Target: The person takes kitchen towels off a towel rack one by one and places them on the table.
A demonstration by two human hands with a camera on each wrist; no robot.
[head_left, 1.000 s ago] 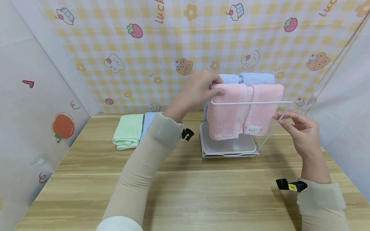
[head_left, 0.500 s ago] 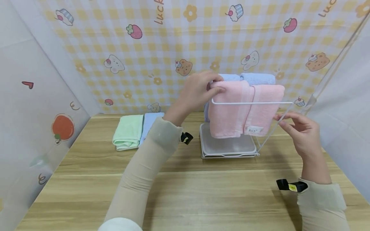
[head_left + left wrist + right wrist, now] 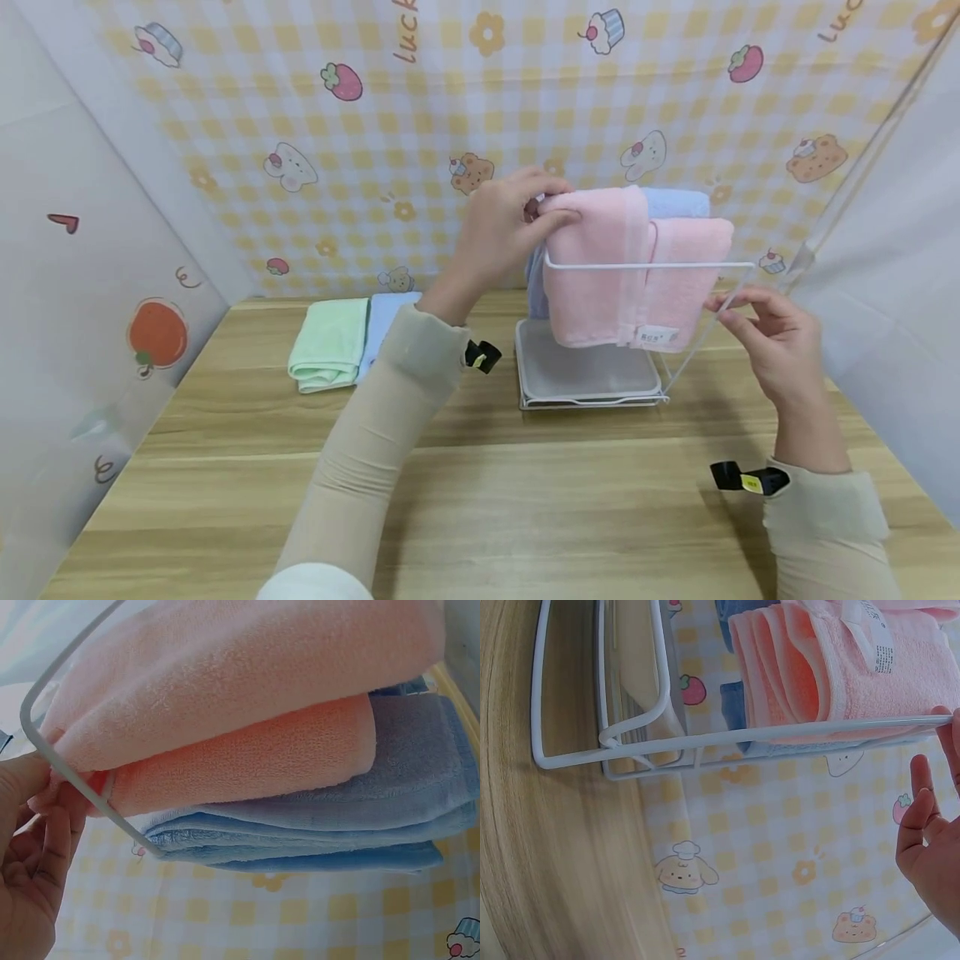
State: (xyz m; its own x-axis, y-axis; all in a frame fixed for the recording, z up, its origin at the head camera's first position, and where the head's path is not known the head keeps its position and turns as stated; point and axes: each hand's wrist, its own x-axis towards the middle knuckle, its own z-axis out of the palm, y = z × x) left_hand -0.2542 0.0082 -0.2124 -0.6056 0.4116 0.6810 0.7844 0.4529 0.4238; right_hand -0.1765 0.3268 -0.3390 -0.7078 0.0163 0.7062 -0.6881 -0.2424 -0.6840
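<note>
Pink towel (image 3: 247, 682) in left grip (image 3: 34, 874)

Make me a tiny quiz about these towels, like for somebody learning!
1. Fill the gap: the right hand touches the white wire ____.
2. Pick one: what colour towel lies on the tabletop right beside the folded blue towel? A) pink B) green C) yellow
3. True or false: the left hand grips the pink cloth.

Key:
1. Rack.
2. B, the green towel.
3. True.
</note>
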